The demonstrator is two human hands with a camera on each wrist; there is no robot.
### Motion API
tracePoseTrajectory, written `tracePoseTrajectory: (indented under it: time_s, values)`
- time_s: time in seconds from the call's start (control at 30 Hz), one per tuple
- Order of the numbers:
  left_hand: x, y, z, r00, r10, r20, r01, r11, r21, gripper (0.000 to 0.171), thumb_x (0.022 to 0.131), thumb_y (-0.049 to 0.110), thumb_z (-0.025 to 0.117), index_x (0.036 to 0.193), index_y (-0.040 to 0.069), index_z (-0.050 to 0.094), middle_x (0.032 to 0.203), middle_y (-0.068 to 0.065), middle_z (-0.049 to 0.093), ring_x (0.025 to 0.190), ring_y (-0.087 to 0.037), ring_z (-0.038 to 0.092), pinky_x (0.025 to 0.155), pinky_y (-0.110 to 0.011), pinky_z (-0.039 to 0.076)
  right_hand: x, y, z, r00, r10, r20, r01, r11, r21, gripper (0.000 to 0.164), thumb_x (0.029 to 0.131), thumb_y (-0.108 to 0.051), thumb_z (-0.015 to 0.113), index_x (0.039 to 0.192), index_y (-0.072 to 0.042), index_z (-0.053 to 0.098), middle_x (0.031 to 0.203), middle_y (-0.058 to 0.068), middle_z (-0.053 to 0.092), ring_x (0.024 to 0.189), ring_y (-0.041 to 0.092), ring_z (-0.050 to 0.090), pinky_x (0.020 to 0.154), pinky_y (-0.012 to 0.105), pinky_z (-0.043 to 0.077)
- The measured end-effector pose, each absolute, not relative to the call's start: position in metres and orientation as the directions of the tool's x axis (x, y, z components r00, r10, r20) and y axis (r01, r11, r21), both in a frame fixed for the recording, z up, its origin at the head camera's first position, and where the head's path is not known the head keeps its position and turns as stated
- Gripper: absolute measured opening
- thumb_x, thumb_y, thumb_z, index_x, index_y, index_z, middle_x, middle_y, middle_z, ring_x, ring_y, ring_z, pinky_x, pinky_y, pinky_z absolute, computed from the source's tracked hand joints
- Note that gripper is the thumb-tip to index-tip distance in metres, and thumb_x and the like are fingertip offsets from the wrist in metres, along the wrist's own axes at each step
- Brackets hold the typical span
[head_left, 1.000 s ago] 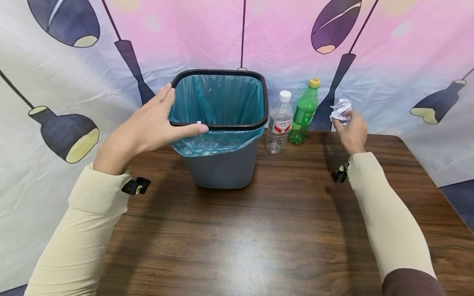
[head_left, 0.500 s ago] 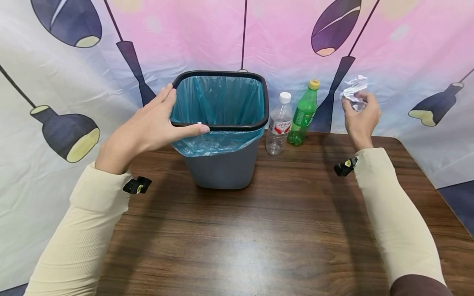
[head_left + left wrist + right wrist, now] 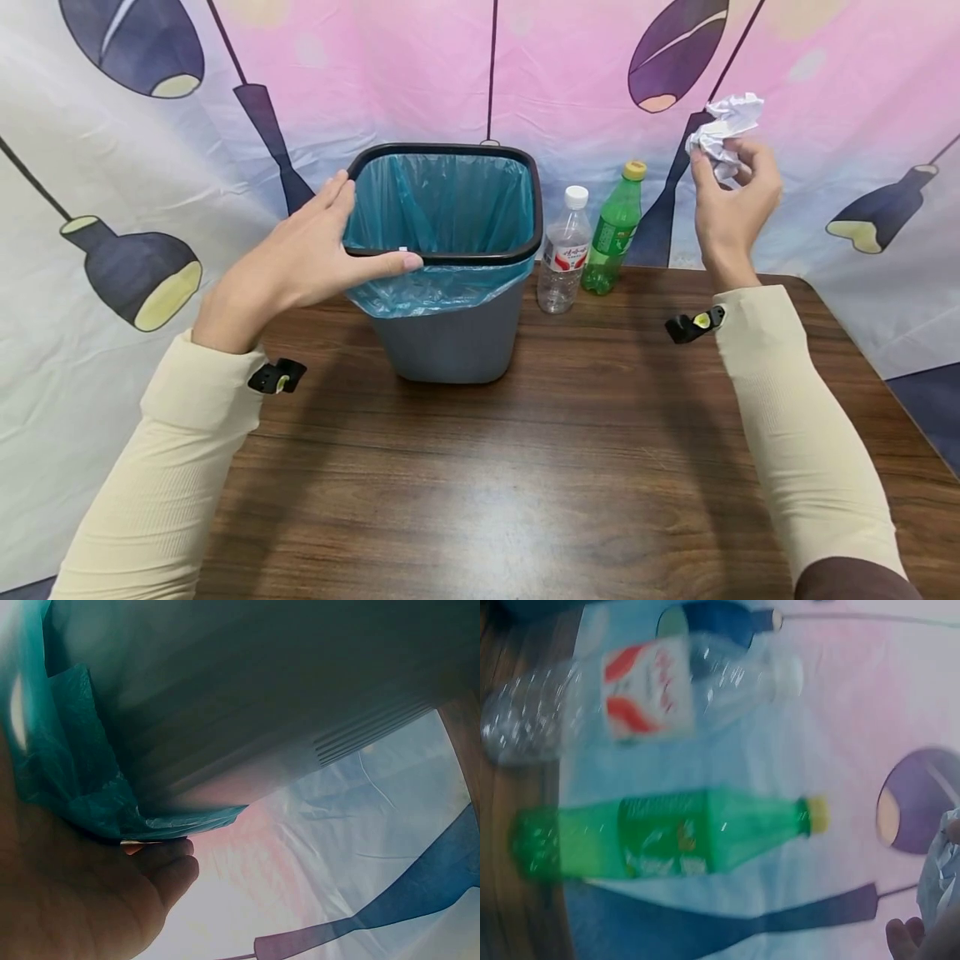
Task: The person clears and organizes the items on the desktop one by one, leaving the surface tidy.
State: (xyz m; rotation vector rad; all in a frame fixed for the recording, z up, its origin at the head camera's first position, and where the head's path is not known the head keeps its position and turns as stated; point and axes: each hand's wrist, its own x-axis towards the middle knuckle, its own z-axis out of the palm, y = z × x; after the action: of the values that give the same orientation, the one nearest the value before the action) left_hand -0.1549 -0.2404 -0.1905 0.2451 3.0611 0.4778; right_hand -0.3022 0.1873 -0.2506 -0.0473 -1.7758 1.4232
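Note:
My left hand (image 3: 288, 265) rests on the near left corner of a grey trash can (image 3: 456, 346) lined with a blue-green bag (image 3: 442, 200). Its thumb lies straight along the black front rim, and its fingers stretch along the left side. The left wrist view shows the fingers (image 3: 169, 874) against the folded-over liner (image 3: 82, 765). Raised at the right, my right hand (image 3: 738, 200) pinches a crumpled sheet of white paper (image 3: 726, 132) between thumb and fingers. Part of that paper (image 3: 939, 874) shows at the right edge of the right wrist view.
A clear bottle (image 3: 562, 258) with a white cap stands upright just right of the trash can. Beside it is a green bottle (image 3: 613, 233) with a yellow cap. All stand on a dark wooden table (image 3: 525, 483) before a printed cloth backdrop (image 3: 420, 75).
My right hand has risen with the crumpled paper, moving up and slightly right from just above the table's back edge. My left hand, the trash can and both bottles have stayed put.

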Motion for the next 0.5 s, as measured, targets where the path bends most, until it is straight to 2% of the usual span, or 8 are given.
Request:
tracePoseTrajectory:
  time_s: [0.27, 0.5]
  values:
    - [-0.153, -0.240, -0.189, -0.988, 0.155, -0.014, 0.144, 0.942, 0.302, 0.124, 0.083, 0.084, 0.051, 0.161, 0.007, -0.008, 0.167, -0.006, -0.017, 0.154, -0.024, -0.011, 0.120, -0.062, 0.006, -0.273, 0.153, -0.221, -0.639, 0.515, 0.571, -0.586, 0.155, -0.795, 0.020, 0.085, -0.010, 0.080, 0.103, -0.009, 0.071, 0.104, 0.001, 0.064, 0.096, 0.017, 0.067, 0.084, 0.027, 0.054]
    - [-0.153, -0.240, -0.189, -0.989, 0.148, -0.018, 0.136, 0.945, 0.298, 0.125, 0.082, 0.085, 0.050, 0.161, 0.008, -0.008, 0.167, -0.005, -0.017, 0.155, -0.025, -0.011, 0.119, -0.064, 0.006, -0.252, 0.127, -0.202, -0.636, 0.481, 0.604, -0.696, -0.018, -0.718, 0.017, 0.084, -0.002, 0.079, 0.098, -0.005, 0.070, 0.104, 0.009, 0.066, 0.096, 0.025, 0.069, 0.081, 0.026, 0.057]
